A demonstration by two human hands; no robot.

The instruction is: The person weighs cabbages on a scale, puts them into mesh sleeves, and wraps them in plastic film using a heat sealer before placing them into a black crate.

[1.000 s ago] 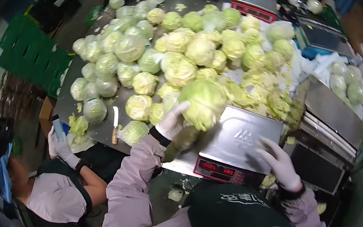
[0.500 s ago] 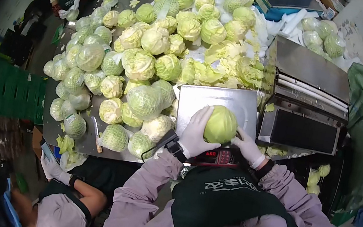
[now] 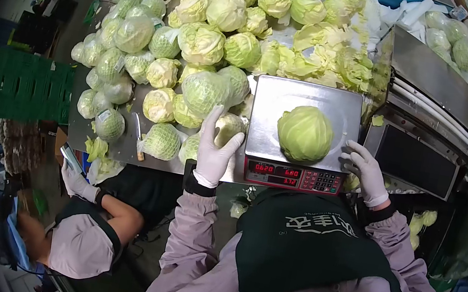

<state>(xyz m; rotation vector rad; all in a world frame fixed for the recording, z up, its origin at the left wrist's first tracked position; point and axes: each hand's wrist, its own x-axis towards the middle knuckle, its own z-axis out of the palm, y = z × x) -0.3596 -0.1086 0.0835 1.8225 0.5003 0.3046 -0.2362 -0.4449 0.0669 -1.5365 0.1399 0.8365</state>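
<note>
A trimmed green cabbage (image 3: 305, 133) rests by itself on the steel pan of a weighing scale (image 3: 269, 89). Red digits glow on the scale's display, reading 0.620, 6.00 or similar, and 3.72. My left hand (image 3: 216, 149), in a white glove, is off the cabbage with fingers apart, left of the scale and close to the net-wrapped cabbages (image 3: 206, 92). To the right of the pan, my gloved right hand (image 3: 365, 174) is also open, its fingertips near the pan's edge and touching no cabbage.
Loose and net-wrapped cabbages (image 3: 201, 43) crowd the table's left and middle. Torn leaves (image 3: 324, 59) lie behind the scale. A wrapping machine (image 3: 417, 156) stands right. A knife (image 3: 139, 135) lies near the front edge. A seated co-worker (image 3: 84, 232) holds a phone at lower left.
Both hands have let go of the cabbage and moved apart to either side, leaving it on the scale. The view has shifted, so the table appears higher.
</note>
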